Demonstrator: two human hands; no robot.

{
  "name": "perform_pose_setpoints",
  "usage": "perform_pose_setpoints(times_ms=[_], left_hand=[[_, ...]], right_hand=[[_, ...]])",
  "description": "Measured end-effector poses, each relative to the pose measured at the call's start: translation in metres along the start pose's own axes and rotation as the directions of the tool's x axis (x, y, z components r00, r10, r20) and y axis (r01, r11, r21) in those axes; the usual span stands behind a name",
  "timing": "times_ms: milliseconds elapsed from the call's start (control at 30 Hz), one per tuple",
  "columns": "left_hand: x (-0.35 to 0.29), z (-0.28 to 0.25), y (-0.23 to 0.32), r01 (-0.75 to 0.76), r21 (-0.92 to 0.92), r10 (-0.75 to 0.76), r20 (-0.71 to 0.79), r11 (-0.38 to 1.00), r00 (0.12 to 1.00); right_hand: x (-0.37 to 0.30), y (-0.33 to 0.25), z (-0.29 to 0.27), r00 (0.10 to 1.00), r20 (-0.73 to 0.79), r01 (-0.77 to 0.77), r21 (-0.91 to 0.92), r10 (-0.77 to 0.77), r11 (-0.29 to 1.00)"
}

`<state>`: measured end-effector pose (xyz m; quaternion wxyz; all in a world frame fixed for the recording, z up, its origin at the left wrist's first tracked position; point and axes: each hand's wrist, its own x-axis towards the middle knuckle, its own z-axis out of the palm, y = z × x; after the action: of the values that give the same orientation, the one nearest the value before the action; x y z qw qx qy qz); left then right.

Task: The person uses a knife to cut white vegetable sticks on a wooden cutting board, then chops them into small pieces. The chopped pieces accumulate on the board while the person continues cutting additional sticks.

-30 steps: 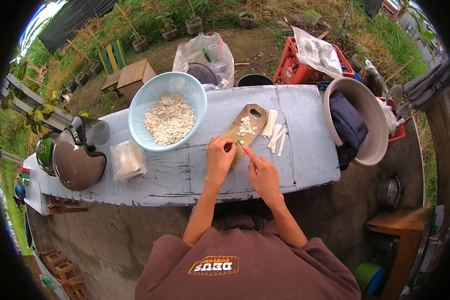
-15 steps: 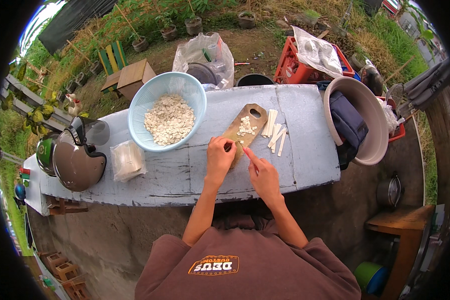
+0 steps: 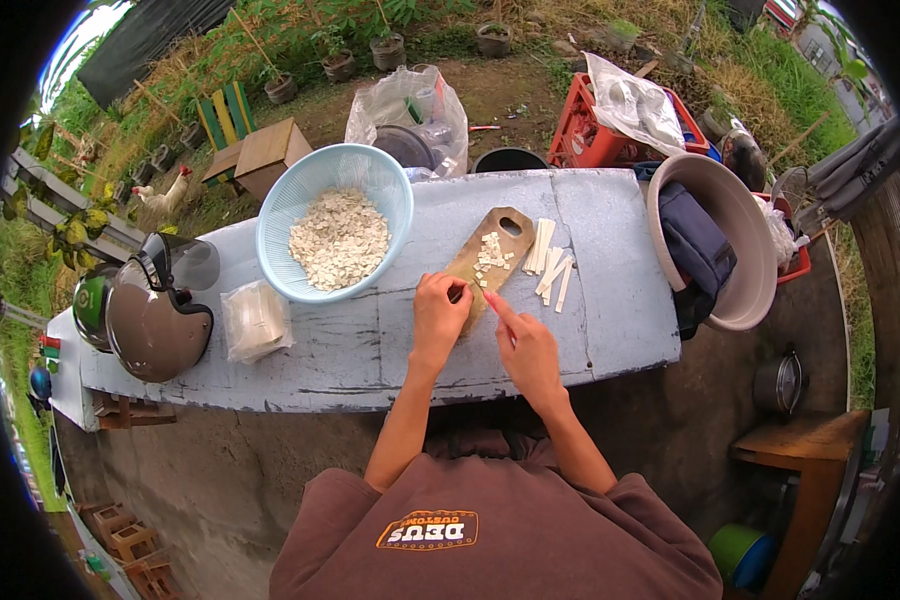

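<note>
My left hand [image 3: 440,308] is closed in a pinch over the lower left edge of a wooden chopping board [image 3: 462,265]; what its fingers hold is hidden. Closed round the reddish handle of a small knife [image 3: 500,304], my right hand [image 3: 530,355] is at the board's lower right side. The blade is hardly visible. Small off-white cut pieces [image 3: 492,252] lie on the board, a few of them close to my fingertips. Right of the board rest several long white strips [image 3: 542,246]. A light blue colander [image 3: 398,240] to the left holds a heap of similar pieces [image 3: 340,240].
A clear plastic packet [image 3: 257,320] and a brown helmet [image 3: 155,325] are on the table's [image 3: 340,355] left. A large beige basin [image 3: 755,290] with a dark bag [image 3: 695,235] stands at the right end. Beyond the far edge are a red crate [image 3: 577,125] and a chicken [image 3: 166,198].
Another cut piece or two shows near my fingertips on the board. My right hand has shifted only slightly. The chicken behind the helmet has raised its head and moved right.
</note>
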<state>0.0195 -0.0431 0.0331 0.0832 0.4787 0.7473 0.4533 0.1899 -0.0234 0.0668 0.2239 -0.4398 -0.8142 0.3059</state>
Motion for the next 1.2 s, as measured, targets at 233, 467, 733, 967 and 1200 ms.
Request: perform_pose_setpoints(times_ms=[233, 467, 733, 967, 1200], left_hand=[[0.0, 0.0, -0.001, 0.01, 0.003, -0.01, 0.014, 1.0, 1.0], [-0.001, -0.001, 0.001, -0.001, 0.001, 0.001, 0.01, 1.0, 1.0], [-0.003, -0.003, 0.001, -0.012, -0.05, 0.012, 0.001, 0.999, 1.0], [-0.003, -0.002, 0.001, 0.037, -0.013, -0.037, 0.018, 0.999, 0.999], [-0.006, -0.007, 0.0, 0.019, -0.007, -0.019, 0.002, 1.0, 1.0]], right_hand=[[-0.005, 0.001, 0.005, 1.0, 0.025, -0.012, 0.033, 0.011, 0.999], [-0.004, 0.001, 0.007, 0.999, 0.035, -0.01, 0.014, 0.01, 1.0], [-0.003, 0.007, 0.011, 1.0, 0.013, -0.007, -0.052, 0.008, 0.999], [0.0, 0.002, 0.004, 1.0, -0.001, 0.001, 0.013, -0.001, 1.0], [-0.002, -0.004, -0.001, 1.0, 0.016, -0.001, 0.023, 0.001, 1.0]])
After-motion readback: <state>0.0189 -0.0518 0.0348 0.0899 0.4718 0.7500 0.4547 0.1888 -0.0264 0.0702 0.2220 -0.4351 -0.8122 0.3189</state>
